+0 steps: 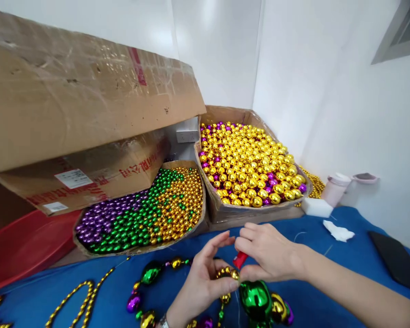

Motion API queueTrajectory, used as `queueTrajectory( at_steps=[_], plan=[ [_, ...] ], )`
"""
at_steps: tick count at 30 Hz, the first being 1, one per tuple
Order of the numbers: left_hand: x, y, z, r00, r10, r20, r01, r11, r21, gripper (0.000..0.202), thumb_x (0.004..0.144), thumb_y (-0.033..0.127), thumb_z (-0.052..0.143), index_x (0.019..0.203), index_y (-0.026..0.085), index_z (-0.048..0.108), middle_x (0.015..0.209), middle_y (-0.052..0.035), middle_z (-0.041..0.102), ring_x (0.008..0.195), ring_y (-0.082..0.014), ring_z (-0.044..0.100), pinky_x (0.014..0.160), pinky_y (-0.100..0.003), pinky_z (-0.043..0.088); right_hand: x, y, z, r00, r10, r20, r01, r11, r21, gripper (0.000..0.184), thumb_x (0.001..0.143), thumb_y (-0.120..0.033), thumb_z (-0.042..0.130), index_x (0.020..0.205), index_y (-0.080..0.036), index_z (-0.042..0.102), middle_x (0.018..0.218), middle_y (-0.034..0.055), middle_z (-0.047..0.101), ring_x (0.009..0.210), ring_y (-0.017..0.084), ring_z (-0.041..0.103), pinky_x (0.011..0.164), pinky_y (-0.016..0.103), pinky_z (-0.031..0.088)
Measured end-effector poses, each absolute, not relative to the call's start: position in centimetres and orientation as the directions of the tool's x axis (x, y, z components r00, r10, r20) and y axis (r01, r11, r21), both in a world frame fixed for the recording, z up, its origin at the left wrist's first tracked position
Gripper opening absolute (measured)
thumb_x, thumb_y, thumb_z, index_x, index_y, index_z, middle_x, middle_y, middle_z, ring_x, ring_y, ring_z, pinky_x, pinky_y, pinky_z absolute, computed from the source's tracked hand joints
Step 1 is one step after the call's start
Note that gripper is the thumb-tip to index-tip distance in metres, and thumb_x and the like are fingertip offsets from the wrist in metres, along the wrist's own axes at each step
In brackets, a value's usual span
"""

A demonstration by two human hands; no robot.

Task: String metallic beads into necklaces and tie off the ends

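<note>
My left hand (207,278) is closed in a pinch on a short run of small gold beads (227,272). Close against it, my right hand (266,253) grips a small red tool (239,259), whose kind is mostly hidden by the fingers. Just below both hands hangs or rests a large shiny green bead (255,298), with a gold bead (278,307) beside it. A necklace of green, purple and gold beads (151,272) curves across the blue cloth around my left hand. A thin clear thread shows under my fingertips.
One box (222,207) behind holds gold and purple balls; a lower box (205,214) holds purple, green and gold beads. Left are a large carton (89,91), a red basin (27,246) and a gold bead strand (89,296). Right lie a crumpled tissue (339,231) and a black phone-like slab (396,259).
</note>
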State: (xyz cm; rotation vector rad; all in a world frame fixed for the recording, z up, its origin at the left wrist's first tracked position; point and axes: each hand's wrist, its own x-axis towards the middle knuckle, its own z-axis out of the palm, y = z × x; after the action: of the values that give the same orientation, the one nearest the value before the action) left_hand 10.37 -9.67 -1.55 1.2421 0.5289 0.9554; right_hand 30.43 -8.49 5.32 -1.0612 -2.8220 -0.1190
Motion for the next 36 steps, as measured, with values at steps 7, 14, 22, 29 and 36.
queueTrajectory(
  at_steps=[7,14,22,29,36],
  plan=[
    [10.5,-9.7,-1.6,0.528,0.838,0.138,-0.313,0.041,0.949,0.072,0.067,0.010,0.076,0.127,0.037,0.046,0.135,-0.0076,0.042,0.068,-0.0055,0.052,0.055,-0.019,0.040,30.6,-8.3,4.7,-0.746,0.654,0.122,0.652,0.756,-0.062,0.037,0.088,-0.052,0.039,0.085,-0.020,0.056,0.082,0.0053,0.059,0.076,0.020,0.050,0.064,0.032,0.039],
    [9.9,-9.2,-2.1,0.455,0.879,0.140,-0.292,0.000,0.956,0.066,0.070,0.014,0.074,0.126,0.035,0.046,0.135,-0.0090,0.043,0.071,-0.0079,0.055,0.059,-0.021,0.044,32.4,-10.8,3.1,-0.609,0.792,-0.041,0.643,0.463,-0.611,0.074,0.063,-0.044,0.075,0.128,-0.034,0.040,0.120,-0.0012,0.058,0.101,0.021,0.056,0.084,0.034,0.044],
    [9.4,-9.3,-2.4,0.374,0.921,0.110,-0.055,-0.096,0.994,0.061,0.076,0.024,0.070,0.130,0.029,0.043,0.131,-0.0102,0.050,0.092,-0.0193,0.061,0.080,-0.032,0.049,31.0,-12.0,1.7,-0.434,0.901,-0.014,0.597,0.276,-0.753,0.046,0.069,-0.027,0.069,0.112,-0.029,0.054,0.091,-0.0046,0.064,0.079,0.015,0.057,0.065,0.023,0.041],
    [8.5,-9.6,-4.1,0.317,0.947,0.042,0.215,-0.115,0.970,0.041,0.079,0.034,0.065,0.117,0.021,0.058,0.109,-0.0090,0.066,0.103,-0.0243,0.058,0.092,-0.036,0.043,30.7,-12.3,1.1,-0.396,0.918,0.031,0.583,0.277,-0.764,0.042,0.068,-0.021,0.065,0.108,-0.028,0.054,0.080,-0.0077,0.062,0.070,0.012,0.054,0.061,0.021,0.039],
    [9.0,-9.5,-3.5,0.347,0.938,-0.002,-0.068,0.027,0.997,0.020,0.083,0.034,0.060,0.088,0.015,0.066,0.075,-0.0033,0.065,0.073,-0.0162,0.058,0.070,-0.026,0.046,30.3,-12.5,0.5,-0.386,0.920,0.073,0.685,0.339,-0.645,0.049,0.066,-0.030,0.070,0.112,-0.027,0.053,0.103,-0.0012,0.063,0.092,0.019,0.058,0.078,0.029,0.043]
  ],
)
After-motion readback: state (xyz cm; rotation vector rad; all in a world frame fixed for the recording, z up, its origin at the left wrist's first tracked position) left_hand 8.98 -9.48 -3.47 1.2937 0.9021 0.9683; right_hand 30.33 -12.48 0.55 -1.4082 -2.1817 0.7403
